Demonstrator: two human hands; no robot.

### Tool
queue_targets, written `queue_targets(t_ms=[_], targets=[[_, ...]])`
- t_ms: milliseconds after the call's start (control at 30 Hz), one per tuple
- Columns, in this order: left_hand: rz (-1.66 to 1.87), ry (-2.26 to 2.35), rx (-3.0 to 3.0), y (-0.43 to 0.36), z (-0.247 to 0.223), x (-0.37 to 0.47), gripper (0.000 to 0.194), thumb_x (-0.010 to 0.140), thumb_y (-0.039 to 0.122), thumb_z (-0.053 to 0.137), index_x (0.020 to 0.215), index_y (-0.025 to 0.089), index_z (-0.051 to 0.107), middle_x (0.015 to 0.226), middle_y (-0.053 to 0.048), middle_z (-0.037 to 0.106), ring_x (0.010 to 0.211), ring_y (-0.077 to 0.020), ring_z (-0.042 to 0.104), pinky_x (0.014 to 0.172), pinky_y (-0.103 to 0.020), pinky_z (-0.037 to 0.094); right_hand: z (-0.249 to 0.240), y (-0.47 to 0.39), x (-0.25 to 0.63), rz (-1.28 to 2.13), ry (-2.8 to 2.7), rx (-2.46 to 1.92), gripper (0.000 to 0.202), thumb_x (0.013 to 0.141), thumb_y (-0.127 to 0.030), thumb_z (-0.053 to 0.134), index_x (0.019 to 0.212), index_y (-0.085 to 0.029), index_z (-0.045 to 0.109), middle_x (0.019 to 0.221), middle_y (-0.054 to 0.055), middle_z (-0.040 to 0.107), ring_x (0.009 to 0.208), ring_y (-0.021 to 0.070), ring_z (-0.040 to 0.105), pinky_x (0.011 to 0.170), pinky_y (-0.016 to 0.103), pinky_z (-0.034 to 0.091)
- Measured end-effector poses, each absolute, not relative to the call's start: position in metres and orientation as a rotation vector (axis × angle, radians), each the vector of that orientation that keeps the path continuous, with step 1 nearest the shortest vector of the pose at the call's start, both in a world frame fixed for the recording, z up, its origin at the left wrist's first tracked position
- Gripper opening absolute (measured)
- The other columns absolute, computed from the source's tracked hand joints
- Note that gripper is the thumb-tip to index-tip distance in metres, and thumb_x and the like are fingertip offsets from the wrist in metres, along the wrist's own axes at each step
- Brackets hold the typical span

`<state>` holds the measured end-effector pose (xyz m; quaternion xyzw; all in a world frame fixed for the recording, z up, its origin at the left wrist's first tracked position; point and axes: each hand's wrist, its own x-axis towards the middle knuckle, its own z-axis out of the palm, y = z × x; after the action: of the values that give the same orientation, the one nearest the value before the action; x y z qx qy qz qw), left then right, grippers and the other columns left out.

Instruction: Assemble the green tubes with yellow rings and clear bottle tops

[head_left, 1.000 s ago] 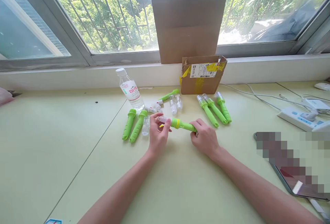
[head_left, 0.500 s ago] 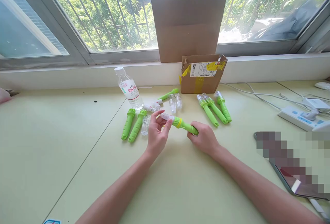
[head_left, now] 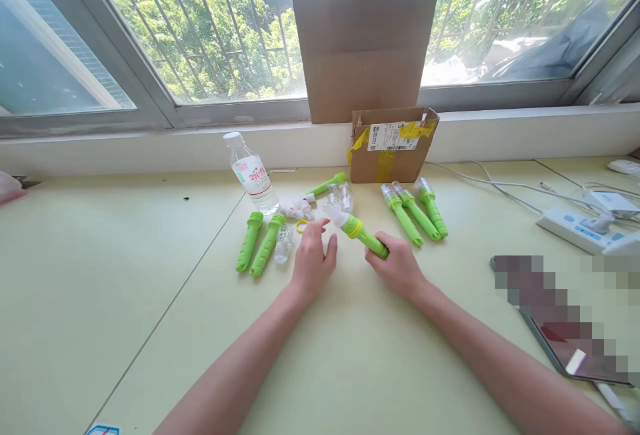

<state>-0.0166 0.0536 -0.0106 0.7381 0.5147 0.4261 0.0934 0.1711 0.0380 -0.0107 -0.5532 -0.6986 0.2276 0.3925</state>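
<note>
My right hand [head_left: 397, 261] is wrapped round the lower end of a green plastic handle [head_left: 370, 240]. A yellow ring sits near its threaded top, and a whitish, partly clear insert [head_left: 337, 213] sticks out beyond, tilted up to the left. Just left of that insert is my left hand [head_left: 314, 251], thumb and fingers apart, holding nothing. Beside its fingertips lies a loose yellow ring [head_left: 301, 226]. A ribbed clear cap [head_left: 283, 244] stands left of the hand, next to two bare green handles [head_left: 265, 248]. Behind are small white-and-clear inserts [head_left: 300, 209] and more clear caps [head_left: 345, 197].
Three green handles with clear caps [head_left: 410, 211] lie at the right. At the back are a water bottle [head_left: 255, 178], another green handle [head_left: 327, 183] and a cardboard box [head_left: 393, 148]. A power strip [head_left: 575, 227] with cables and a phone [head_left: 555, 335] occupy the right side.
My left hand has let go of the insert at the handle's tip and its fingers have spread. The handle stays in my right hand; the yellow ring on the table now shows.
</note>
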Motion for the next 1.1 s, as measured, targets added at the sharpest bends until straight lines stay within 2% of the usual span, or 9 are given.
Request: queue_targets(t_ms=[133,300,633,833,1100], targets=[[1.018,1.571,2.535,0.053,-0.013,-0.012,0.029,0.091,0.028,0.044,0.119,0.018,0.043,0.124,-0.017,0.045,0.118,-0.0297,0.046,0.094,-0.047,0.043,-0.010,0.038,0.171,0.578,-1.770,-1.397,0.021,0.075,-0.021,0.050,0.063,-0.022,0.033,0.057,-0.006,0.033,0.053,0.0108,0.031,0.050,0.025,0.025],[0.820,1.679,2.643,0.053,-0.017,-0.011,0.036,0.091,0.033,0.044,0.123,0.016,0.042,0.131,-0.020,0.041,0.124,-0.0342,0.042,0.097,-0.051,0.039,-0.010,0.038,0.171,0.573,-1.757,-1.417,0.021,0.075,-0.022,0.051,0.063,-0.022,0.034,0.056,-0.006,0.031,0.053,0.0106,0.030,0.050,0.025,0.025],[0.681,1.832,2.624,0.055,-0.022,-0.005,0.048,0.090,0.046,0.043,0.129,0.018,0.043,0.144,-0.022,0.032,0.137,-0.0376,0.025,0.105,-0.058,0.025,-0.008,0.037,0.170,0.555,-1.758,-1.412,0.022,0.074,-0.023,0.051,0.062,-0.022,0.032,0.055,-0.006,0.030,0.052,0.0106,0.030,0.048,0.024,0.025],[0.633,1.840,2.567,0.057,-0.020,-0.004,0.048,0.087,0.049,0.046,0.127,0.023,0.048,0.147,-0.019,0.031,0.138,-0.0376,0.024,0.103,-0.060,0.024,-0.009,0.038,0.170,0.538,-1.751,-1.412,0.022,0.074,-0.023,0.051,0.062,-0.022,0.032,0.054,-0.007,0.030,0.051,0.0104,0.029,0.048,0.024,0.025],[0.588,1.904,2.581,0.061,-0.016,0.001,0.044,0.087,0.051,0.044,0.117,0.022,0.056,0.142,-0.022,0.039,0.133,-0.0384,0.033,0.100,-0.061,0.027,-0.009,0.038,0.171,0.551,-1.751,-1.417,0.024,0.074,-0.024,0.051,0.062,-0.022,0.031,0.055,-0.007,0.030,0.051,0.0101,0.029,0.048,0.024,0.025]])
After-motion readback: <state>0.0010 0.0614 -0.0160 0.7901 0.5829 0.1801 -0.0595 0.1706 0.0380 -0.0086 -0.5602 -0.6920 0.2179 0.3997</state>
